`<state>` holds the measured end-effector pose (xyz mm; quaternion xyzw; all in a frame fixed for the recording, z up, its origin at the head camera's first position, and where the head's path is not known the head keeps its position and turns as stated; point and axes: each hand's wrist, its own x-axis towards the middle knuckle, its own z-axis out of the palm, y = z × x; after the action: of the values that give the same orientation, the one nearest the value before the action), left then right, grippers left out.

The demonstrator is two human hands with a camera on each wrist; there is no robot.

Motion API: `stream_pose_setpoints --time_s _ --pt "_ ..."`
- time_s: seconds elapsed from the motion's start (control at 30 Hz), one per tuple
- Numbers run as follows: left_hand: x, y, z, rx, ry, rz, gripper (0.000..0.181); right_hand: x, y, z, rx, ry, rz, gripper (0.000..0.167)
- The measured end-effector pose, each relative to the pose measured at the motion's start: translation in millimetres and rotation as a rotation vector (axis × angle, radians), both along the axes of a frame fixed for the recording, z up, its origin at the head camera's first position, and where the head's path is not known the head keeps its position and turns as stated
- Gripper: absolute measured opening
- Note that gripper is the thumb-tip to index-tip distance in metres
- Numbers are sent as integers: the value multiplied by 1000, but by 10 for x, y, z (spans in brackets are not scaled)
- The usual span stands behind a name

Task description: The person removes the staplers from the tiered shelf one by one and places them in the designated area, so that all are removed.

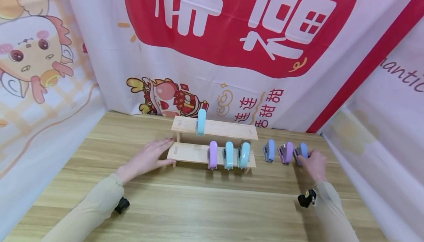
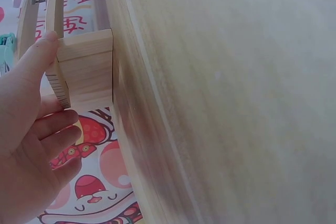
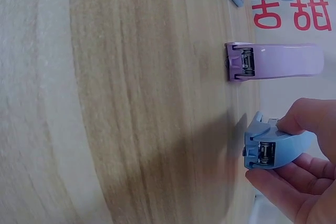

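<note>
A person's right hand (image 1: pixel 316 165) pinches a glossy light-blue plastic stapler (image 3: pixel 289 149) between thumb and fingers at the right end of a row on a wood-grain worktop (image 1: pixel 212 205), just beside a purple plastic stapler (image 3: pixel 286 61) and, beyond it, a second light-blue stapler (image 1: pixel 270 150). The left hand (image 1: pixel 150 156), thumb spread from the fingers, touches the left end of a two-tier pale wooden stand (image 1: pixel 188 153) bearing four more staplers. The step appears to be handling the end stapler, though lifting or setting down cannot be told; the next move likely calls for a steady pinch, clear of the purple neighbour.
</note>
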<state>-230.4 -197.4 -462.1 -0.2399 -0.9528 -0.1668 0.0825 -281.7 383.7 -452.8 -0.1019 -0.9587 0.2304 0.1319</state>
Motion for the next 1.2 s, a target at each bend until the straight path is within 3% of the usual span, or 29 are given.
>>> stream_pose_setpoints --time_s 0.63,0.97,1.2 --pt "0 17 14 -9 -13 0 81 -23 53 -98 -36 -45 -18 33" --pt "7 11 20 -6 25 -2 79 -41 52 -100 -43 -57 -17 34" --pt "1 8 21 -10 3 2 80 -44 56 -104 -49 -92 -16 33"
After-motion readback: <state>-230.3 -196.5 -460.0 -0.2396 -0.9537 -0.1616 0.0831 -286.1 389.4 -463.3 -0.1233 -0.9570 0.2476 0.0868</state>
